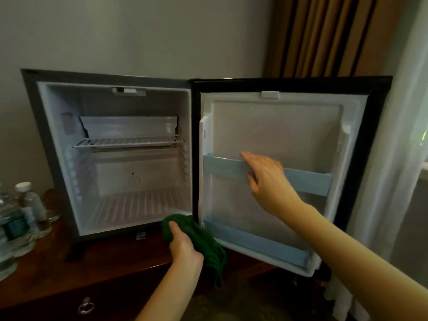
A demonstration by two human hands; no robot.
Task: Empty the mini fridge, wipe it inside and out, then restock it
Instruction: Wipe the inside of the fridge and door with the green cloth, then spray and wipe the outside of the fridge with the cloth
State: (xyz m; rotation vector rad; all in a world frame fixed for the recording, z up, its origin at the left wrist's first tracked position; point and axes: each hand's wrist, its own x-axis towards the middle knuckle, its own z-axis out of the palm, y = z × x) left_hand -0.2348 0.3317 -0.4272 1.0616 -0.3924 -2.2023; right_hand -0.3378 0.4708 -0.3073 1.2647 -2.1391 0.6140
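Observation:
The mini fridge [58,140] stands on a dark wooden dresser [104,262], its door [278,126] swung wide to the right. The inside holds only a wire shelf [127,142]. My left hand [183,245] grips a green cloth [203,242] at the fridge's lower front corner, by the hinge side. My right hand [266,179] rests on the upper blue door rail [308,179], fingers extended over it. A lower blue rail [254,243] runs along the door's bottom.
Several water bottles [16,223] stand on the dresser at the far left. A drawer ring pull [85,305] shows below the dresser top. Striped curtains [324,35] and a white sheer curtain [398,181] hang right of the door.

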